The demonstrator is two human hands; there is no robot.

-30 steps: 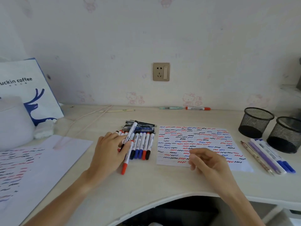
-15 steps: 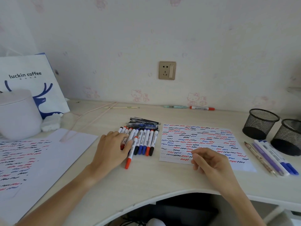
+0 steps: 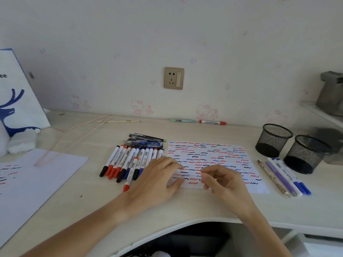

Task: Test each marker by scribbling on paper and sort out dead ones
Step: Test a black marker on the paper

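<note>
In the middle of the frame, the left hand (image 3: 157,179) lies with the palm down and the fingers relaxed and a little spread; its fingertips touch the left edge of the scribble paper (image 3: 213,160), and it holds nothing. The right hand (image 3: 222,180) rests on the lower part of the same paper with loosely curled fingers; whether they pinch something cannot be told. The row of markers (image 3: 128,160) lies on the desk (image 3: 92,197) just left of the paper, partly under the left hand. At the right of the frame, a few pens (image 3: 284,177) lie before two mesh cups (image 3: 291,147).
</note>
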